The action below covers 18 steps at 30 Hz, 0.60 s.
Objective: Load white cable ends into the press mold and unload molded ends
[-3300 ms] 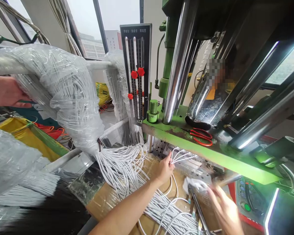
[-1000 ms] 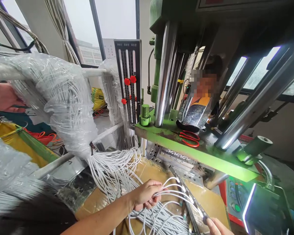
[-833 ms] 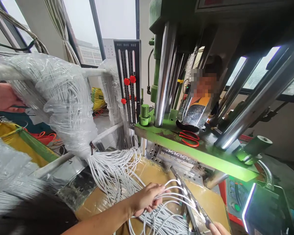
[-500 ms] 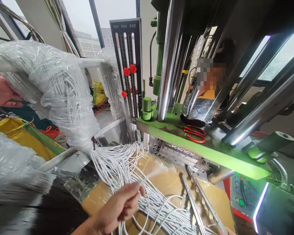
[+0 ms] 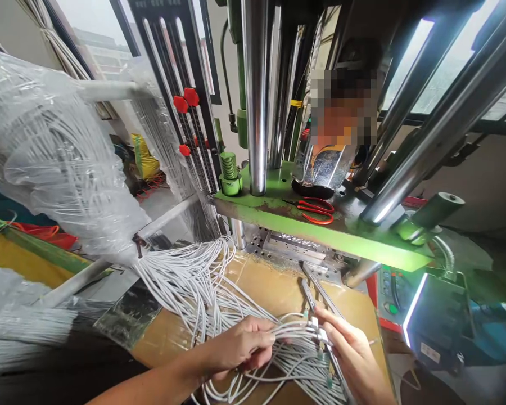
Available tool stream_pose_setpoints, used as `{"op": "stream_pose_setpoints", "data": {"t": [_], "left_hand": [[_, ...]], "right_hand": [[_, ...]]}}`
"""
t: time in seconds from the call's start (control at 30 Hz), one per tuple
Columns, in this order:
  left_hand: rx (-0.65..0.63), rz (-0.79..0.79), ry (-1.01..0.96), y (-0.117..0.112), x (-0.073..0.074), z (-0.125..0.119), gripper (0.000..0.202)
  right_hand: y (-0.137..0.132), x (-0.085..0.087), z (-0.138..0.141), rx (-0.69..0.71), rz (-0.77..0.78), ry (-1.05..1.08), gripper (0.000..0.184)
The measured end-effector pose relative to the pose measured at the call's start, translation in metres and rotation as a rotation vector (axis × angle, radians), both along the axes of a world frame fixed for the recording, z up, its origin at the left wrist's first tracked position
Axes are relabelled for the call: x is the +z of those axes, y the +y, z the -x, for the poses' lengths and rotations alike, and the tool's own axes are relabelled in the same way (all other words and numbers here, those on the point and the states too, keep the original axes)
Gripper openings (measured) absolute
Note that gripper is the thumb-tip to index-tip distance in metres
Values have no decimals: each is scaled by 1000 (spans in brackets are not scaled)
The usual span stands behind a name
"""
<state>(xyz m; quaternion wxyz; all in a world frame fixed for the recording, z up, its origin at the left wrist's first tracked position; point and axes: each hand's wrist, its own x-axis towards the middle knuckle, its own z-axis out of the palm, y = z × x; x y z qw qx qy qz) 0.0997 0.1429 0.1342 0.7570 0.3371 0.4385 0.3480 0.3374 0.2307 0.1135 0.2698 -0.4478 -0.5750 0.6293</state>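
My left hand (image 5: 251, 344) is closed in a pinch around a few white cables (image 5: 293, 328) that run across to the right. The fingers of my right hand (image 5: 348, 343) close on the cable ends (image 5: 319, 332), which carry small pale connectors. Beneath and beside the right fingers lies a slim metal bar (image 5: 307, 293), partly covered by them. A second metal bar (image 5: 322, 291) lies alongside it. Many more white cables (image 5: 185, 284) spread over the cardboard (image 5: 259, 275) under both hands.
Behind the cardboard stands a press with a green plate (image 5: 274, 216) and steel columns (image 5: 255, 101). Red-handled scissors (image 5: 316, 208) rest on the plate. Plastic-wrapped cable bundles (image 5: 67, 152) hang on a rack at left. Another person is behind the press; a lit box (image 5: 434, 332) stands at right.
The view has swung right. My left hand has moved onto the cables and gripped a few. My right hand has come up from the bottom edge to their ends. A hand at the far left has left view.
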Motion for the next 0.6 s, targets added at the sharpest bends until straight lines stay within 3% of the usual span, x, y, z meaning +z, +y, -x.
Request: {"op": "stream_pose_setpoints", "data": {"t": [0.2,0.6], "left_hand": [[95,108,44,14,-3,-2,40],[87,174,0,16,-9,1,46]], "right_hand": [[-2,-13,8,-89,314,372,35],[6,-26,24,-115,394,410,30]]}}
